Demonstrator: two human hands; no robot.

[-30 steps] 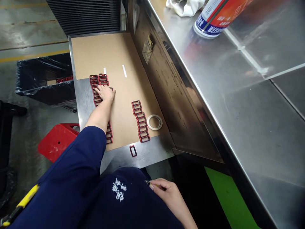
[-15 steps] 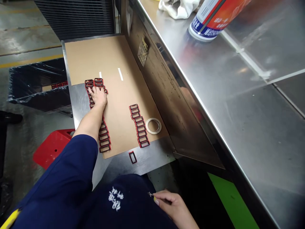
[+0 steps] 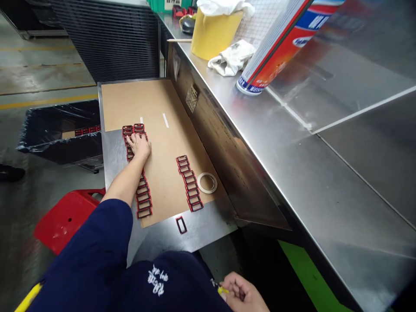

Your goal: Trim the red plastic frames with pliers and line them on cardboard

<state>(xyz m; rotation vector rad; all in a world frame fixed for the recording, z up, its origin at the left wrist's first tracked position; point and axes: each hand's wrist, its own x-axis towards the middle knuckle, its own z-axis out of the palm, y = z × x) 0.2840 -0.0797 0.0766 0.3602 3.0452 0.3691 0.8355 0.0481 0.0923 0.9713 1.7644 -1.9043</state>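
We had our left hand (image 3: 139, 147) spread over the upper part of the red-and-black frames (image 3: 144, 199) along the cardboard sheet's (image 3: 162, 169) left edge, on the tabletop (image 3: 159, 240). Our right hand (image 3: 241, 294) pinched a small yellow piece (image 3: 222, 290) near our dark shirt (image 3: 182, 281). Another column of frames (image 3: 191, 183) lay beside a pale ring (image 3: 199, 184); a single frame (image 3: 178, 225) lay nearer us.

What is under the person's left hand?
Red-and-black frames show around the left hand, and brown cardboard shows to its right. Whatever lies directly beneath the palm is covered, so the frames there cannot be counted.
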